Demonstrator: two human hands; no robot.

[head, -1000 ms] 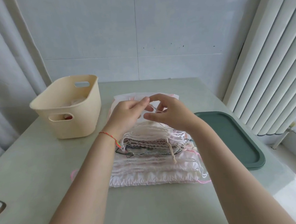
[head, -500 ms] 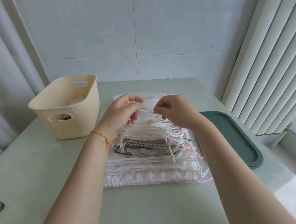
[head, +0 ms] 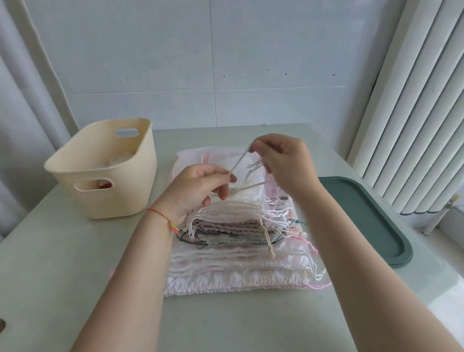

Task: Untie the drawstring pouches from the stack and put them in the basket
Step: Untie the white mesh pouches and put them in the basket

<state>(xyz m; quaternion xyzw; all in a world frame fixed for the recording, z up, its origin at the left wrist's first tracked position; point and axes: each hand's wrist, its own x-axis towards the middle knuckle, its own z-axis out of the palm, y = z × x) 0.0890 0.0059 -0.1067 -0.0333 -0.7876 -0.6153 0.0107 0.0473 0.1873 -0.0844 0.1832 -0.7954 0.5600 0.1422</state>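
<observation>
Head view: left hand [head: 199, 189] and right hand [head: 285, 164] are each pinching one white drawstring [head: 239, 160] above pouch stack [head: 238, 247], mid-table [head: 67, 269]; basket [head: 107, 170] is sitting near far-left corner.

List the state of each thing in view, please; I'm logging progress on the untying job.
left hand: pinching one end of the white drawstring
right hand: pinching the other end, raised higher
white drawstring: stretched between the hands
stack of pouches: flat on the table
basket: upright, some fabric inside
green tray: flat, nothing visible on it
</observation>
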